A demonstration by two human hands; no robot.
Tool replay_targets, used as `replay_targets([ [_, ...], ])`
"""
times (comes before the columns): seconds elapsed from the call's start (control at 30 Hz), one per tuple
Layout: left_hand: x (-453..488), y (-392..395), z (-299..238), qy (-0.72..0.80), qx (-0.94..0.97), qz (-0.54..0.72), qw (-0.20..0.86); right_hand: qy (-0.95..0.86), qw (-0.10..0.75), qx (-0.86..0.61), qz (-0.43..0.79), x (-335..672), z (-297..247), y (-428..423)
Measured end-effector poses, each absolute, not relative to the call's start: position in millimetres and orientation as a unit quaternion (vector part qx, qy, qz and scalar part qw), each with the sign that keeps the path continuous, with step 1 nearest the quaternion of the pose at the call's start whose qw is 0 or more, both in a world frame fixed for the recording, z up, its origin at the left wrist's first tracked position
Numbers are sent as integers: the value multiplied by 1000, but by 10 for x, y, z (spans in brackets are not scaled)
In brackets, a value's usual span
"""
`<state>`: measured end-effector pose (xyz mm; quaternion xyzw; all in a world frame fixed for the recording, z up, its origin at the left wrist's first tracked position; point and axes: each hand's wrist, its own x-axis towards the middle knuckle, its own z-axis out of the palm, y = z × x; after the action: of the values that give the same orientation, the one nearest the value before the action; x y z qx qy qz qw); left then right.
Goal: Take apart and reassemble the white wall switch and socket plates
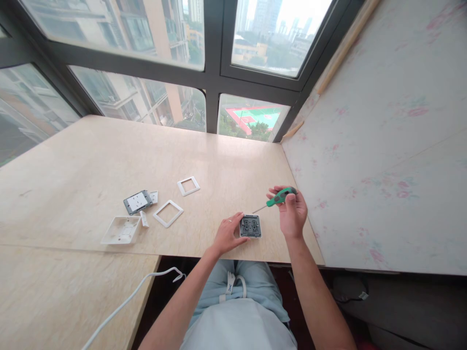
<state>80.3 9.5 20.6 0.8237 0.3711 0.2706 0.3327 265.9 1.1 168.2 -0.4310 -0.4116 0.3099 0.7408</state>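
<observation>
A switch module (250, 226) with a dark grey face sits in a white surround on the sill, close to its front edge. My left hand (230, 232) grips its left side, fingers along the upper left corner and thumb at the lower edge. In my right hand (294, 214) is a screwdriver (280, 196) with a green and black handle. Its thin shaft slants down to the left, the tip near the module's top edge; whether it touches cannot be made out. The fingers of this hand are loosely curled around the handle.
Left on the sill (109, 155) lie two white frames (168, 214), a socket module (137, 201) with small white pieces beside it, and a white back box (122, 230). A white cable (127, 295) crosses the lower left. A papered wall (365, 160) bounds the right.
</observation>
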Motion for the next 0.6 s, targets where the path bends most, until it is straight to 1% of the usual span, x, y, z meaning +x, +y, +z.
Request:
replay_targets([
  [0.3,808,94,188,380,822,266,331,-440,731,-446,271,2903,1592,-492],
  [0.47,820,87,223,389,817,258,339,-439,728,-446,280,2934,1564,-566],
  [0.6,830,74,296,405,793,272,364,-442,718,-445,302,2969,1547,-552],
])
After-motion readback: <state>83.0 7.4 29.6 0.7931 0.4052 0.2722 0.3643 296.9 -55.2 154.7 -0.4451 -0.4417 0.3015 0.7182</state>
